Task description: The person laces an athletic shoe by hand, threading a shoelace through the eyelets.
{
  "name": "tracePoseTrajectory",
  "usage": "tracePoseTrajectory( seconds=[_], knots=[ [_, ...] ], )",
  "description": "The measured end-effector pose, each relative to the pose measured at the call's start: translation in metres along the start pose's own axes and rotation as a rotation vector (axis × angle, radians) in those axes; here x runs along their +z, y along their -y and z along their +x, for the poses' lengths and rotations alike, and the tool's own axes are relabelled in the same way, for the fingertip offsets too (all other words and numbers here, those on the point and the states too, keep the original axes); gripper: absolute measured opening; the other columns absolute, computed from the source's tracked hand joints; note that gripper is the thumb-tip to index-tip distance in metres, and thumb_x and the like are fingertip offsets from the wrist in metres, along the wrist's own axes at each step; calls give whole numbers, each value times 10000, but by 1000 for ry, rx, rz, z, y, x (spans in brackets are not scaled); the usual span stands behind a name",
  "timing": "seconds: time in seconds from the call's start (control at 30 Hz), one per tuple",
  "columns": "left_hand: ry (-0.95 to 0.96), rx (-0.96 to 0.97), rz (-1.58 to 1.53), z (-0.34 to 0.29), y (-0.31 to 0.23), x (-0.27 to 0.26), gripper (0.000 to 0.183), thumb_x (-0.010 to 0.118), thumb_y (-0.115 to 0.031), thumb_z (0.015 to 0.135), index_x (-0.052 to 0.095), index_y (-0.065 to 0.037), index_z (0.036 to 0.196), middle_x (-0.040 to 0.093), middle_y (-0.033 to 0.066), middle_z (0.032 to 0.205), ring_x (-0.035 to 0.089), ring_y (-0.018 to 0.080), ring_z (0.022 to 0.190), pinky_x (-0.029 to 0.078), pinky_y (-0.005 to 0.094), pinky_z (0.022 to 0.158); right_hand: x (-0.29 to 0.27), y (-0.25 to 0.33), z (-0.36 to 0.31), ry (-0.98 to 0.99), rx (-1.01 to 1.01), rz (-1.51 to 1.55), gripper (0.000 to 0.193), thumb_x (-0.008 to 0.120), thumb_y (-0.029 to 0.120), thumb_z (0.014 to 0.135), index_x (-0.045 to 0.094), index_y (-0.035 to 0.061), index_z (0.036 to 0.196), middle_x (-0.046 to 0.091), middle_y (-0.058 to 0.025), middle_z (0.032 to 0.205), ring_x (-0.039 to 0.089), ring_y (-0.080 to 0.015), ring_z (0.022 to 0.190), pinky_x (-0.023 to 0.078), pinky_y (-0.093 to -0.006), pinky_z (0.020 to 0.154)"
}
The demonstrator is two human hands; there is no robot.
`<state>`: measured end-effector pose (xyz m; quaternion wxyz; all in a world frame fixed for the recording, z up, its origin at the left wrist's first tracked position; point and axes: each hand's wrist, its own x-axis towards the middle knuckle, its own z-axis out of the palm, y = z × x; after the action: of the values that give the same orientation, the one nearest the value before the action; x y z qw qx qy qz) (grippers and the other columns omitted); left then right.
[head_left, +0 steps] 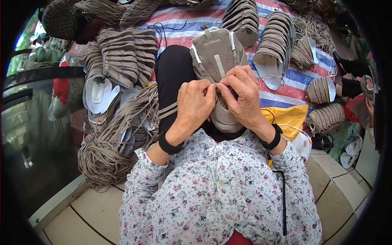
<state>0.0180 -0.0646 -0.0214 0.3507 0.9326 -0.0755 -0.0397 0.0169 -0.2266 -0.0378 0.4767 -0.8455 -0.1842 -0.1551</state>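
A taupe shoe upper [209, 49] with mesh panels and pale trim lies over my lap, its tongue pointing away from me. Both hands meet above its eyelet area. My left hand [195, 100] is closed in a pinch on a flat taupe shoelace [168, 109], whose strands trail out to the left past the dark trouser leg. Fingers curled, my right hand [241, 94] pinches at the same spot, thumb and index almost touching the left fingertips. Only a sliver of lace shows between them, and the hands hide the eyelets below.
A big tangle of taupe laces [110, 151] hangs at my left, beside stacked shoe uppers [122, 57]. More nested uppers [274, 45] lie on a striped plastic sheet [179, 22] ahead. A yellow bag [288, 118] sits by my right wrist. Another person's dark sleeve or leg [352, 87] shows far right.
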Motion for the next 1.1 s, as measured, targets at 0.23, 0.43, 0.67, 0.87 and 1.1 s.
tracePoseTrajectory(
  seconds=[0.23,0.43,0.67,0.87,1.1],
  knots=[
    [-96,180,162,-6,-17,-16,163,609,-131,898,679,-17,804,630,157,734,621,336,615,471,426,559,-11,0,5,-48,-27,30,106,694,11,798,642,20,890,576,-80,912,567,-265,892,429,-382,785],
    [-13,507,177,22,6,-36,287,611,73,771,600,-34,1036,560,111,1048,638,325,758,507,418,637,-17,15,39,-15,-133,204,143,634,-77,805,614,-11,931,600,-121,936,640,-283,800,509,-348,672],
    [327,488,-115,39,17,-49,186,705,-9,751,610,-9,911,538,84,888,567,215,629,467,333,574,-17,-6,41,285,-81,184,77,640,-69,804,618,-23,862,548,-115,935,617,-267,835,504,-364,713],
    [404,512,-248,44,29,-45,290,812,-61,677,602,4,868,539,87,876,562,256,700,476,351,634,-18,-2,55,458,-109,35,62,696,-15,786,675,-18,844,482,-77,892,557,-240,830,468,-370,722],
    [303,526,-303,40,35,-37,282,811,-52,668,596,-11,847,542,87,853,589,263,709,483,372,605,-19,1,72,700,-59,-59,63,696,22,797,675,-12,845,451,-74,880,508,-248,896,435,-378,785]
  ],
)
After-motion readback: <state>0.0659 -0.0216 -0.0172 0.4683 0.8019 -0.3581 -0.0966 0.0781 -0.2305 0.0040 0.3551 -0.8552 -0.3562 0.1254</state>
